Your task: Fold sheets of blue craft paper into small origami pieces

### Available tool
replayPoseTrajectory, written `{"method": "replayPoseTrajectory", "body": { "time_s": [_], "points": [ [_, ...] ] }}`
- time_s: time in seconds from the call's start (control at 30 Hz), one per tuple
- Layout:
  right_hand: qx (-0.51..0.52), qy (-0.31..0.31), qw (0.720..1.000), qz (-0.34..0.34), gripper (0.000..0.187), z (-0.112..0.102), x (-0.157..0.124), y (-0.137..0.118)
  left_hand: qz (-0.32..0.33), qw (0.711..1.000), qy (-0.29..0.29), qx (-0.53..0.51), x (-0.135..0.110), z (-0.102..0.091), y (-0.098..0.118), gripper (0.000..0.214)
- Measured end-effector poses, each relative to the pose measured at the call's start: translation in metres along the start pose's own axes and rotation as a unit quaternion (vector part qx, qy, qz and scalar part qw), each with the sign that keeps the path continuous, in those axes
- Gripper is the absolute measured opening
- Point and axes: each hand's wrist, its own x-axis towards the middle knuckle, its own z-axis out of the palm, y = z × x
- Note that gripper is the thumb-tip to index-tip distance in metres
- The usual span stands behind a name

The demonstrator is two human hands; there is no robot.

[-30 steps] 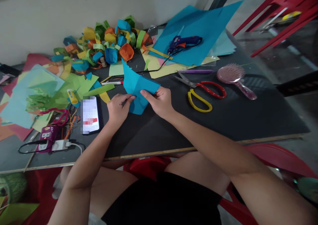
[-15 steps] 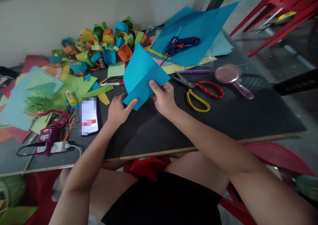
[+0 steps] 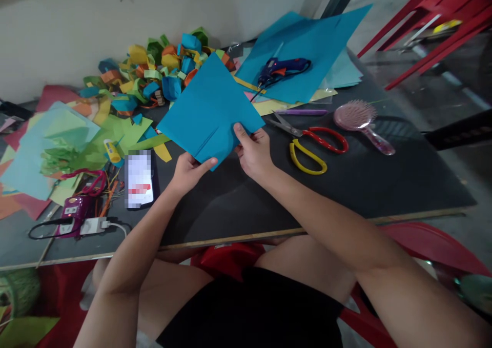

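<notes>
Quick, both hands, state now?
Left hand: closed on the blue paper sheet's lower edge.
Right hand: closed on its right corner.

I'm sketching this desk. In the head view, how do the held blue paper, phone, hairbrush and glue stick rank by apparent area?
1. Held blue paper
2. Phone and hairbrush: too alike to rank
3. Glue stick

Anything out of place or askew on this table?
The pink hairbrush right of the scissors looks odd: a grooming item among craft supplies. The glue gun lies directly on a blue sheet, risky if hot. The paper in the left hand and right hand has dark lines, crease or cut unclear.
</notes>
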Motion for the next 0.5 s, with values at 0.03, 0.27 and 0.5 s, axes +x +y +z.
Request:
{"method": "replayPoseTrajectory", "body": {
  "time_s": [0.03,0.27,0.5],
  "points": [
    [0.0,0.001,1.0,0.004,0.052,0.0,0.0,-0.001,-0.024,1.0,-0.008,-0.001,-0.001,0.002,0.003,0.048],
    [-0.032,-0.016,0.999,0.039,0.038,-0.002,-0.004,-0.007,-0.048,0.987,0.155,0.013,0.007,-0.007,-0.001,0.04],
    [-0.069,-0.077,0.993,0.063,0.04,0.001,-0.008,-0.017,-0.05,0.971,0.219,0.077,0.008,-0.018,0.001,0.044]
  ]
}}
